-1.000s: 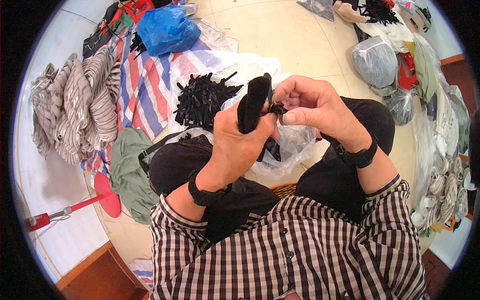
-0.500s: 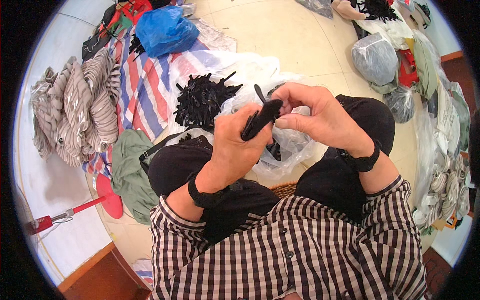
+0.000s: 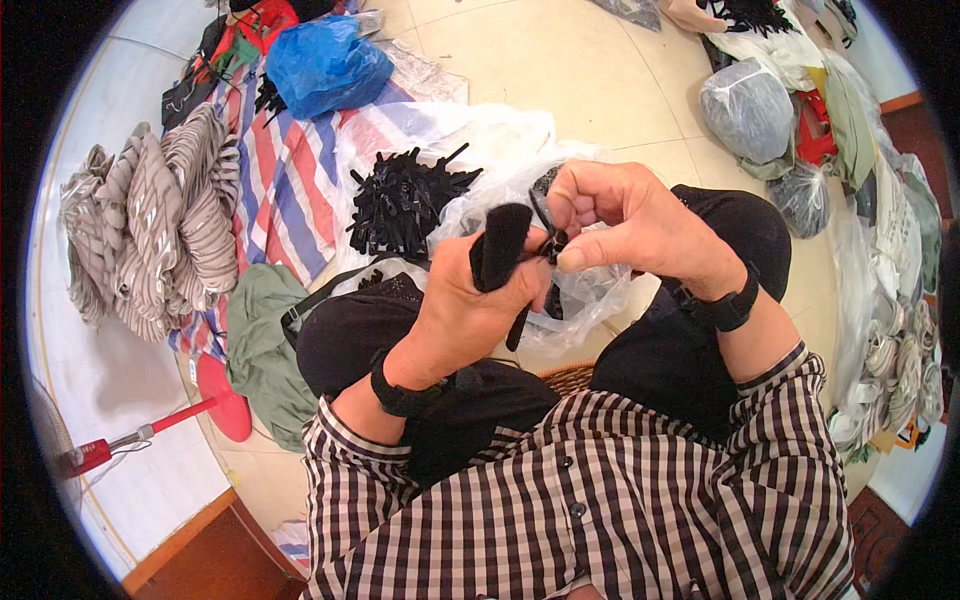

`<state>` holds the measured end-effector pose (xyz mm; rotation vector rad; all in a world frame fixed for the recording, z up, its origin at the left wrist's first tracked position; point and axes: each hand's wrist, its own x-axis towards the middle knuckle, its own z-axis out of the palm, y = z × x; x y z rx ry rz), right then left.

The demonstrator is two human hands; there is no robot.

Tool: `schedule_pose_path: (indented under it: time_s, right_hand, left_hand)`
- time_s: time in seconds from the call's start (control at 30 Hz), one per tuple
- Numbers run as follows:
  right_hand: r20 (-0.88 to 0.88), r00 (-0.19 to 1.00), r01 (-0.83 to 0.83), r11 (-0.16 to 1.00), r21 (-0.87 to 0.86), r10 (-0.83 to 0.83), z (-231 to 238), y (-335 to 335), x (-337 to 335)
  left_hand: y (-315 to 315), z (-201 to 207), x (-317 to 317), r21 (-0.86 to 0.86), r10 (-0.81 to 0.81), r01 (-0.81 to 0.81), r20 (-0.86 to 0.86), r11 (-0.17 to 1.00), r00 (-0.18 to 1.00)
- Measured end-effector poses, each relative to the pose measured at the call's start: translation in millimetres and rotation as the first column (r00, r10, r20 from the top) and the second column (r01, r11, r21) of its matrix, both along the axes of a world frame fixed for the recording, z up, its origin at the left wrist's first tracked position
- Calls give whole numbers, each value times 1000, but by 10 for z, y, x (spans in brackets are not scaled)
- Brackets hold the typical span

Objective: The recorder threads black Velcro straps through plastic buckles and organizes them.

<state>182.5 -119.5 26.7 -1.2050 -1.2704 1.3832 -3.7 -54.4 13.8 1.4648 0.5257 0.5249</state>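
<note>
My left hand (image 3: 452, 312) is closed around a folded black fuzzy fabric strap (image 3: 502, 240), which stands up between thumb and fingers. A thin end hangs below that hand. Fingers and thumb of my right hand (image 3: 640, 225) pinch a narrow black end of the strap, beside a small dark loop or buckle (image 3: 553, 246); the fingers partly hide it. Just beyond my left hand lies a heap of black straps (image 3: 405, 205) on clear plastic sheeting. A clear plastic bag (image 3: 600, 315) with black pieces inside sits under my hands, between my knees.
Coiled grey-beige striped bundles (image 3: 150, 220) lie at the left on a striped tarp (image 3: 290, 200). A blue bag (image 3: 330, 65) stands at the far left, green cloth (image 3: 265, 340) by my left knee. Filled clear bags (image 3: 748, 110) and fabric line the right side.
The black strap has turned more upright in my left hand, and its thin end now hangs below. My right hand's pinch has shifted to a narrow end by the loop.
</note>
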Motion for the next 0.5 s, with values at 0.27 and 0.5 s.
schedule_pose_path:
  time_s: [0.27, 0.5]
  right_hand:
    - [-173, 984, 26, 992, -122, -47, 63, 7, -26]
    - [-56, 998, -22, 995, -102, 17, 96, -21, -8]
  left_hand:
    - [63, 14, -42, 12, -40, 40, -21, 999, 999]
    - [72, -71, -38, 105, -91, 89, 12, 990, 996]
